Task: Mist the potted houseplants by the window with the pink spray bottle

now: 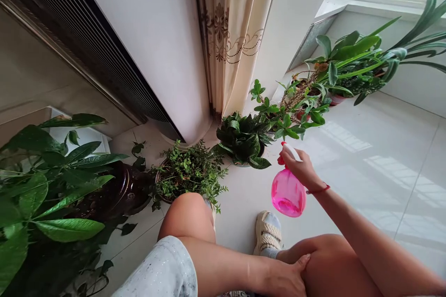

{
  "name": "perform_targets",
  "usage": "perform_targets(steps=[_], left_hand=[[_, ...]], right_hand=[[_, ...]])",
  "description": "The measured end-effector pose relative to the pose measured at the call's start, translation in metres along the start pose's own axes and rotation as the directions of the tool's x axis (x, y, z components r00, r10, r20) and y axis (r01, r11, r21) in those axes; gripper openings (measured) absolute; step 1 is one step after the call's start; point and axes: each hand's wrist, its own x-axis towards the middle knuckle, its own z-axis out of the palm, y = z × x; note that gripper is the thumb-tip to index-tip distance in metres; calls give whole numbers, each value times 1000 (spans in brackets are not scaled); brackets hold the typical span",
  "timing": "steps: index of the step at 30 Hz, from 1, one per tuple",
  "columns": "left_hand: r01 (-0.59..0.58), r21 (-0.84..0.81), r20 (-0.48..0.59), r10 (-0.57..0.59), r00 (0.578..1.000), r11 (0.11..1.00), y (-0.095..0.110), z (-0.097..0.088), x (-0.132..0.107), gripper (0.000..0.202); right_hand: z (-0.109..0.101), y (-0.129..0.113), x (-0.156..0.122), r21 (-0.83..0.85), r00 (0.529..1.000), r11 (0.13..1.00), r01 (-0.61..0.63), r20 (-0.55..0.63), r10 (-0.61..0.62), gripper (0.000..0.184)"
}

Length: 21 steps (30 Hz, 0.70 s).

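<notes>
My right hand [302, 167] is wrapped round the neck of a pink spray bottle [287, 191] with a white and red trigger head, held above the tiled floor. The nozzle faces a dark-leaved potted plant [244, 139] a short way to its left. My left hand [287, 278] lies flat on my right knee, fingers stretched out, holding nothing. I am crouched, both knees in view, with a sandalled foot [267, 234] under the bottle.
A small-leaved potted plant [188, 171] stands by my left knee. A big-leaved plant in a dark glazed pot [121, 190] fills the left. More potted plants [348, 65] line the window wall on the right. A curtain [230, 32] hangs in the corner behind.
</notes>
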Motion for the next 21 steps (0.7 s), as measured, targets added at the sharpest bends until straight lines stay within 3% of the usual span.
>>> perform_targets(steps=[4, 9, 15, 18, 21], left_hand=[[33, -33, 174, -27, 984, 999, 9, -20, -4, 33], [62, -78, 220, -43, 975, 995, 18, -35, -10, 41], [68, -79, 158, -55, 986, 995, 5, -4, 7, 37], [8, -79, 60, -3, 998, 997, -4, 14, 16, 33], [-8, -68, 57, 12, 998, 998, -6, 20, 18, 29]], right_hand=[[-3, 2, 3, -59, 999, 998, 32, -16, -33, 31], [-5, 10, 6, -116, 999, 993, 2, -33, -6, 21], [-10, 17, 12, -113, 996, 990, -84, -5, 84, 15], [-10, 20, 11, -62, 998, 996, -65, 18, 66, 16], [-9, 25, 12, -63, 999, 997, -38, 14, 39, 16]])
